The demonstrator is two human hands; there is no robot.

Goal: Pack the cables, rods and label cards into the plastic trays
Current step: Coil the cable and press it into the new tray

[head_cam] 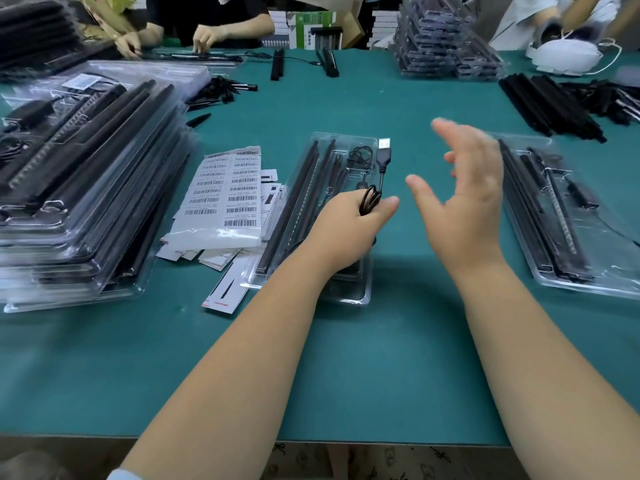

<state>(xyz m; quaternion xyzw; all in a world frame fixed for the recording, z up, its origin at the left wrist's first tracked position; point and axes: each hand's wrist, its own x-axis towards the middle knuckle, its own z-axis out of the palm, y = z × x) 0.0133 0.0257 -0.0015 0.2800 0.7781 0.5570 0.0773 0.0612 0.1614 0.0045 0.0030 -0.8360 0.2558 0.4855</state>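
Observation:
My left hand [349, 223] grips a coiled black USB cable [382, 161] over a clear plastic tray [349, 296] in the middle of the table. The cable's plug sticks up past the tray's far right corner. Black rods [298, 199] lie in the tray's long slots. My right hand [464, 199] hovers open and blurred to the right of the tray, holding nothing. A second tray [588, 289] with rods lies further right. Label cards [225, 292] and barcode sticker sheets [225, 192] lie left of the middle tray.
A tall stack of filled trays [79, 188] stands at the left. Loose black rods [550, 102] lie at the far right, more trays [446, 43] are stacked at the back. Other people's hands [204, 38] work at the table's far edge. The green mat [363, 375] reaches the near edge.

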